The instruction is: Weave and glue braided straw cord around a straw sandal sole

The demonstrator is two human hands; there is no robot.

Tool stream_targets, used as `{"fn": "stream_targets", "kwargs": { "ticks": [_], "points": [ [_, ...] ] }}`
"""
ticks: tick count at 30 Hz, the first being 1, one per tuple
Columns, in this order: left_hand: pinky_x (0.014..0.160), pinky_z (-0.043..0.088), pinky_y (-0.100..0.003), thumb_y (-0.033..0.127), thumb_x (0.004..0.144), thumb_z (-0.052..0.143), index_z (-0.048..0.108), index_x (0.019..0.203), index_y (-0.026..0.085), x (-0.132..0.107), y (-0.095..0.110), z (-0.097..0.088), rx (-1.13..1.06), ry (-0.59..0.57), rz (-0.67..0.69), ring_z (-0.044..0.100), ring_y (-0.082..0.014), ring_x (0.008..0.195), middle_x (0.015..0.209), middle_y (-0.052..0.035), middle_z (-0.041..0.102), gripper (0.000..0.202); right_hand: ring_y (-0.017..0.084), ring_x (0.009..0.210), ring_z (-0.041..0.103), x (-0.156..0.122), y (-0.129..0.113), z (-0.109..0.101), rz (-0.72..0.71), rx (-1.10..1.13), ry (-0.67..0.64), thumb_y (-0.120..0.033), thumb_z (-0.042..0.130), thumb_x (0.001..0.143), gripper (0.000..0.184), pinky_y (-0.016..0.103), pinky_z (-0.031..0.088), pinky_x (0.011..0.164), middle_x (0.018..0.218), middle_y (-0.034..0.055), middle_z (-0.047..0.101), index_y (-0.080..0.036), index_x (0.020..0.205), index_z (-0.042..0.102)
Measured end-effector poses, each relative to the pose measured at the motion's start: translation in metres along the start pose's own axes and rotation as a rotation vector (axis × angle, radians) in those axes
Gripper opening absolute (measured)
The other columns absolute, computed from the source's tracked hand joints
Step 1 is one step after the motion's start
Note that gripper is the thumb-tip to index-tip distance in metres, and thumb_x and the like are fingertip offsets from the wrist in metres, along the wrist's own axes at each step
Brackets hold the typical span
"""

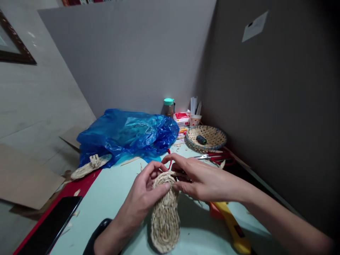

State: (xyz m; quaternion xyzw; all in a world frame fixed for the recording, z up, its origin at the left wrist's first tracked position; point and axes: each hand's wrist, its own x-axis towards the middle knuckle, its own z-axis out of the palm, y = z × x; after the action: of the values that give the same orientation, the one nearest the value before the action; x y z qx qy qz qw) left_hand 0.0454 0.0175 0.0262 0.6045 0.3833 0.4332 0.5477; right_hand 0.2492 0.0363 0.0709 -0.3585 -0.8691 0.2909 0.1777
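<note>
A woven straw shoe sole (166, 221) stands tilted in front of me, its coiled braid stitched into a long oval. My left hand (146, 191) grips its upper left side, the thumb pressed on the front and the fingers behind. At the top right edge, my right hand (195, 177) is closed on the straw braid (177, 174) that runs off the sole. Its fingertips are partly hidden behind the hand. Just above the sole, a short red thread (169, 163) shows between the hands.
A blue plastic bag (127, 131) lies behind, with another straw sole (90, 167) at its left. Scissors (204, 156) and a woven basket (215, 136) holding a dark thread spool (201, 139) are at right. A yellow-handled tool (233, 226) lies near front right, a black phone (53, 225) at left.
</note>
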Motion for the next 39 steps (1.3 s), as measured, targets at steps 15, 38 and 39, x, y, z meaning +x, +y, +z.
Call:
{"fn": "stream_targets", "kwargs": {
  "ticks": [15, 38, 39],
  "points": [
    [0.073, 0.048, -0.023, 0.03, 0.081, 0.077, 0.068, 0.107, 0.024, -0.003, -0.013, 0.005, -0.113, 0.257, -0.228, 0.062, -0.0143, 0.081, 0.093, 0.0004, 0.07, 0.028, 0.021, 0.088, 0.053, -0.012, 0.038, 0.039, -0.179, -0.017, 0.387, -0.005, 0.047, 0.098, 0.025, 0.031, 0.041, 0.074, 0.095, 0.009, 0.063, -0.01, 0.113, 0.066],
    [0.064, 0.055, -0.027, 0.028, 0.069, 0.083, 0.065, 0.099, 0.021, 0.004, -0.016, 0.019, -0.284, 0.721, -0.208, 0.069, -0.0179, 0.07, 0.082, -0.0007, 0.07, 0.036, 0.024, 0.075, 0.053, -0.008, 0.019, 0.08, -0.129, -0.185, 0.422, -0.001, 0.051, 0.091, 0.02, 0.035, 0.048, 0.064, 0.086, 0.0107, 0.064, -0.004, 0.106, 0.064],
    [0.064, 0.055, -0.026, 0.028, 0.069, 0.083, 0.066, 0.099, 0.022, 0.005, -0.017, 0.019, -0.283, 0.725, -0.201, 0.068, -0.0174, 0.07, 0.081, -0.0002, 0.069, 0.035, 0.024, 0.077, 0.053, -0.008, 0.017, 0.08, -0.088, -0.136, 0.382, -0.002, 0.05, 0.092, 0.017, 0.035, 0.049, 0.066, 0.086, 0.0101, 0.063, -0.008, 0.102, 0.063]
  ]
}}
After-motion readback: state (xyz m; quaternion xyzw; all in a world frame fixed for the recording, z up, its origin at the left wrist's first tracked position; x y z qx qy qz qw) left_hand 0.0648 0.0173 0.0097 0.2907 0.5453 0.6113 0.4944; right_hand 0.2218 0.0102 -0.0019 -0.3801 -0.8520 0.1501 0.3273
